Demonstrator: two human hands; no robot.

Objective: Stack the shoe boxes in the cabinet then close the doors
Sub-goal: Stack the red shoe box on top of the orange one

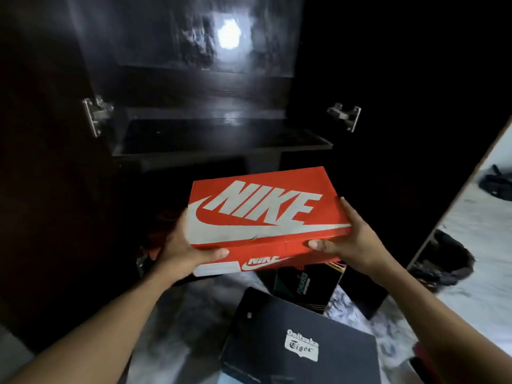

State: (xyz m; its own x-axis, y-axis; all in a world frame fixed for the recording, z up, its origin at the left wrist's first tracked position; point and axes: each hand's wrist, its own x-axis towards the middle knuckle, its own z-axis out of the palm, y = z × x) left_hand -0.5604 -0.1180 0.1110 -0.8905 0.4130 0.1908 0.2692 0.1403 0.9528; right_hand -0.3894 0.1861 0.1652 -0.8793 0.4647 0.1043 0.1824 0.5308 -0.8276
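both hands on the orange shoe box [266, 214], held up in the air in front of the open cabinet [210, 139]. left hand [182, 248] wraps the near left corner, right hand [349, 239] the near right edge, fingers clamped on it with thumbs on the front side. the box sits a bit tilted, below the shelf [221, 148] lip and apart from it. shelf looks bare and dark, both doors swung wide, hinges [97, 112] showing. down on the floor [177, 328] there's a black shoe box [299, 342] near my arms and another dark box [304, 286] just under the orange one.
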